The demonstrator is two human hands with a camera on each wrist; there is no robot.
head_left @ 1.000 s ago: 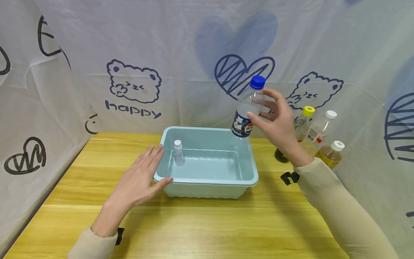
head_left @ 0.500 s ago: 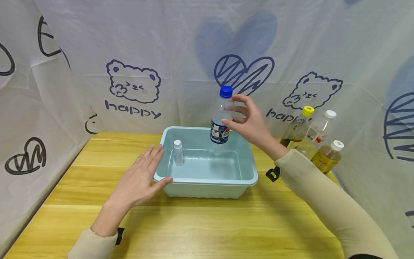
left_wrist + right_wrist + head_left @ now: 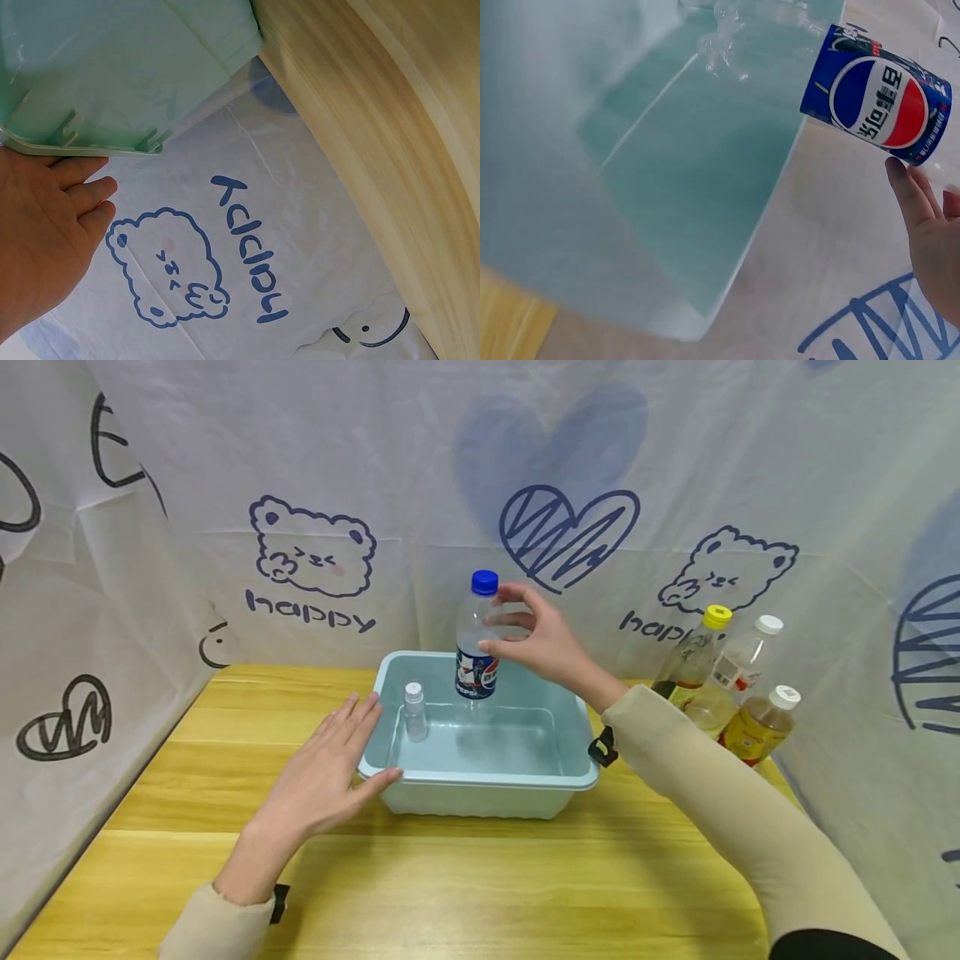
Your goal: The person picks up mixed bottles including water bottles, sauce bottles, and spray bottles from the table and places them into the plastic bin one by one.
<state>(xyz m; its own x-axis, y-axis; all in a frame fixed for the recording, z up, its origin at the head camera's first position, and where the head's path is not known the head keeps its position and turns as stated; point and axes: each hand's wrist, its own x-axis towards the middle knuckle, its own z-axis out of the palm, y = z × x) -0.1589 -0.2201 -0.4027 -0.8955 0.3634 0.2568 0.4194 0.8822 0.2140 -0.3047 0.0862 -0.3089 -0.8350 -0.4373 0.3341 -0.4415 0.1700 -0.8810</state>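
Observation:
In the head view my right hand [image 3: 536, 635] grips a clear Pepsi bottle [image 3: 476, 672] with a blue cap, thumb on the near side and fingers behind. The bottle hangs upright over the pale blue-green basin [image 3: 480, 781], its lower end within the opening. In the right wrist view the bottle's label [image 3: 881, 97] shows, and the fingertips touch just beside it. My left hand [image 3: 318, 777] lies with straight fingers along the basin's left rim; the left wrist view shows the fingers [image 3: 90, 191] under that rim. A small clear bottle [image 3: 415, 714] with a white cap stands inside the basin at left.
Right of the basin stand a yellow-capped bottle [image 3: 693, 652] with dark liquid, a white-capped clear bottle [image 3: 738, 664] and a white-capped bottle of amber liquid [image 3: 761, 727]. A printed curtain [image 3: 420, 460] hangs behind the wooden table [image 3: 465, 885].
My right hand has carried the Pepsi bottle left and slightly down, from the basin's right back corner to over its middle. The left hand stays at the rim.

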